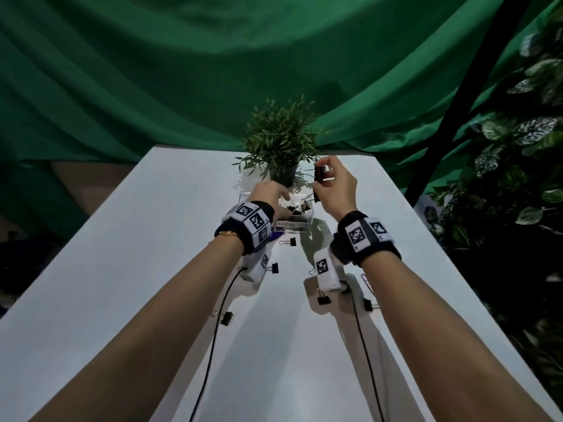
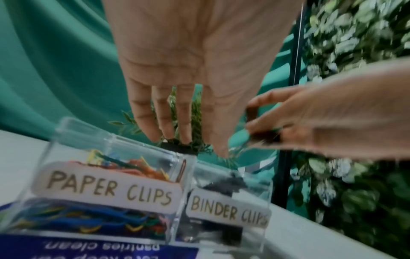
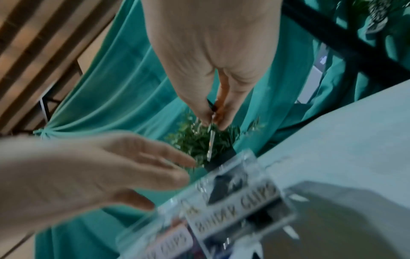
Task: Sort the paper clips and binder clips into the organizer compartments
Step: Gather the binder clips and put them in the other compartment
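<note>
The white surface (image 1: pixel 128 269) is carrying everything, with a potted plant (image 1: pixel 281 144) standing at its far end and the clear organizer (image 2: pixel 177 177) sitting just in front of the pot, its labelled walls facing the person, presumably so each compartment is easy to tell apart. The paper clips compartment (image 2: pixel 106 189) is lying on the left, holding coloured clips, and the binder clips compartment (image 2: pixel 228 208) on the right, holding dark ones. Both forearms are reaching forward over the surface. The left hand (image 1: pixel 268 193) is hovering over the organizer with fingers straight and spread, holding nothing. The right hand (image 1: pixel 333 184) is raised above the binder side, pinching a black binder clip (image 1: pixel 320 174) between thumb and fingertips, probably poised for dropping it in. Several loose binder clips (image 1: pixel 227 317) are waiting scattered on the surface nearer the person.
</note>
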`<state>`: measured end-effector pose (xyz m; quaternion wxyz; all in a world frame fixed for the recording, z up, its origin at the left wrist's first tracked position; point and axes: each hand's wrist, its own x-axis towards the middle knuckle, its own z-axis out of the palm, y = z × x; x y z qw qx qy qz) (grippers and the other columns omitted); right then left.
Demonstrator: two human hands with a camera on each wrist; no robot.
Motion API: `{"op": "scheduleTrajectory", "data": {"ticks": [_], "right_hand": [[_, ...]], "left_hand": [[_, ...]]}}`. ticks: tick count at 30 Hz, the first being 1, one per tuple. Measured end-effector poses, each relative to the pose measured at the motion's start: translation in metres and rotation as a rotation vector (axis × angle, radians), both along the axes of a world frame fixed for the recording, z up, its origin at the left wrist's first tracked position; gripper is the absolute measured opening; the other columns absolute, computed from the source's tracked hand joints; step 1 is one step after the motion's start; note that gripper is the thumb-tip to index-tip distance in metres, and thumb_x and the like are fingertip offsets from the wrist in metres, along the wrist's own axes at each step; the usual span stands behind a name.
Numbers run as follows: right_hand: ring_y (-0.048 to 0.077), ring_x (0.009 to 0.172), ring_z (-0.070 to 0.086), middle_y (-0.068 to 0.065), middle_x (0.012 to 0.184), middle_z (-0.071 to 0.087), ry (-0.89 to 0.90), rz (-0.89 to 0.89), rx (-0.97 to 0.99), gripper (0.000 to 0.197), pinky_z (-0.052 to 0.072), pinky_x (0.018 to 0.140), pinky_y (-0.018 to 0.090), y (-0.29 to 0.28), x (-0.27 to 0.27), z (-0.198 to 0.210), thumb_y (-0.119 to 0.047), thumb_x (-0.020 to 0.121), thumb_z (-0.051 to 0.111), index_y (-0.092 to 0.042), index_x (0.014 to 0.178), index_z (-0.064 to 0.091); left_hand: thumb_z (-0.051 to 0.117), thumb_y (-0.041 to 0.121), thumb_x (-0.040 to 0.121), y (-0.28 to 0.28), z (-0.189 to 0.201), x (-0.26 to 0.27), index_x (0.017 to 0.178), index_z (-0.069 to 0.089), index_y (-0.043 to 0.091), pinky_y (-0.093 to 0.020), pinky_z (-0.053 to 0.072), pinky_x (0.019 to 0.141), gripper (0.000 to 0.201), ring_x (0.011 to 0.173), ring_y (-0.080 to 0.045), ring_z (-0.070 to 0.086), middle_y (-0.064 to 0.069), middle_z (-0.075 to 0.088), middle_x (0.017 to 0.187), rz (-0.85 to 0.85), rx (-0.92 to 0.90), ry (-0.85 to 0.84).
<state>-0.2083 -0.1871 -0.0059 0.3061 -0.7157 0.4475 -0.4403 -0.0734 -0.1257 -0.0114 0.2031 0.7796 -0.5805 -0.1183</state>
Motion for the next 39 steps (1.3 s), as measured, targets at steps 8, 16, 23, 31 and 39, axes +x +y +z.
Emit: {"op": "scheduleTrajectory", "data": {"ticks": [8, 16, 23, 31, 39], "right_hand": [[0.021, 0.085, 0.058, 0.004, 0.097, 0.063, 0.308, 0.167, -0.151, 0.027, 0.052, 0.081, 0.039, -0.003, 0.026, -0.039, -0.009, 0.08, 0.067, -0.02, 0.104, 0.062], [0.029, 0.122, 0.047, 0.01, 0.117, 0.063, 1.053, 0.268, -0.049, 0.042, 0.025, 0.102, 0.054, 0.009, 0.014, -0.014, -0.034, 0.101, 0.027, -0.017, 0.108, 0.064], [0.023, 0.146, 0.02, 0.0, 0.157, 0.028, 1.068, 0.358, -0.044, 0.049, 0.012, 0.111, 0.065, 0.028, -0.003, -0.006, -0.039, 0.103, 0.018, -0.027, 0.15, 0.024], [0.032, 0.128, 0.04, 0.013, 0.135, 0.043, 0.875, 0.117, -0.125, 0.04, 0.038, 0.101, 0.048, 0.037, -0.047, 0.0, -0.03, 0.094, 0.047, -0.022, 0.133, 0.05], [0.025, 0.119, 0.052, 0.008, 0.137, 0.048, 1.183, 0.207, 0.402, 0.074, 0.044, 0.087, 0.033, 0.059, -0.108, 0.002, -0.048, 0.081, 0.068, -0.019, 0.141, 0.038]], "left_hand": [[0.066, 0.024, 0.085, 0.052, 0.007, 0.025, 0.096, 0.071, 0.018, -0.033, 0.053, 0.083, 0.013, 0.099, -0.025, 0.064, -0.005, 0.07, 0.106, 0.04, 0.116, -0.096], [0.086, 0.045, 0.058, 0.102, 0.007, 0.035, 0.103, 0.063, 0.018, -0.023, 0.049, 0.059, 0.057, 0.086, -0.02, 0.067, 0.001, 0.064, 0.092, -0.133, 0.548, -0.14], [0.087, 0.036, 0.06, 0.12, 0.005, 0.019, 0.101, 0.069, 0.011, -0.019, 0.044, 0.052, 0.052, 0.077, -0.014, 0.061, -0.003, 0.073, 0.102, -0.181, 0.74, -0.212], [0.085, 0.026, 0.066, 0.12, -0.007, 0.005, 0.092, 0.063, 0.01, -0.019, 0.045, 0.051, 0.038, 0.065, -0.017, 0.061, -0.003, 0.065, 0.083, -0.198, 0.673, -0.226], [0.076, 0.039, 0.076, 0.083, -0.009, -0.029, 0.125, 0.05, 0.002, -0.03, 0.048, 0.074, 0.067, 0.102, -0.028, 0.059, -0.015, 0.059, 0.123, -0.154, 0.477, -0.216]]}}
